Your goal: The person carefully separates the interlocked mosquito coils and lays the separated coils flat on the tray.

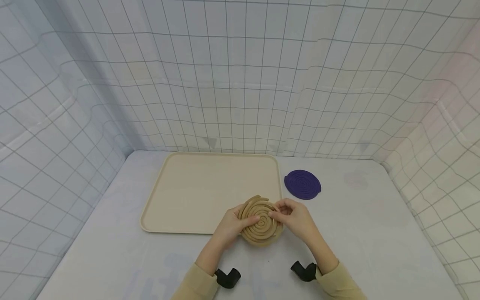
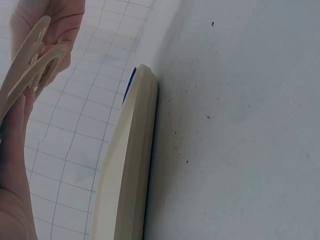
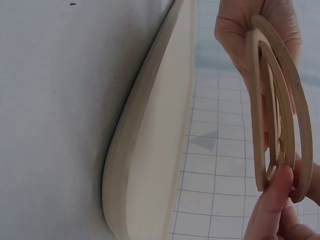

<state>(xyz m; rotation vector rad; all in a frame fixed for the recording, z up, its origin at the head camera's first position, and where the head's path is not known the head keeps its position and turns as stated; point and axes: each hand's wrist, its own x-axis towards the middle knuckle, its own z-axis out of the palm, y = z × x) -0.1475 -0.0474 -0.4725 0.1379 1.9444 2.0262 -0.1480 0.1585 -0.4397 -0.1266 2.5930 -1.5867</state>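
A tan spiral coil (image 1: 261, 238), made of one thin strand wound into a flat disc, is held up at the tray's near right corner. My left hand (image 1: 228, 225) grips its left side, thumb across the front and fingers behind. At the right edge, the thumb and fingertips of my right hand (image 1: 298, 218) pinch the strand. Both wrist views show the coil (image 3: 257, 110) edge-on, with gaps between some of its windings. An outer end of the strand stands slightly loose at the top.
A cream tray (image 1: 210, 179) lies behind the hands on the white-covered table (image 1: 360, 233). Right of the tray is a flat purple spiral (image 1: 303, 184). Grid-patterned white cloth (image 1: 255, 83) hangs at the back and both sides. Small dark specks dot the tabletop.
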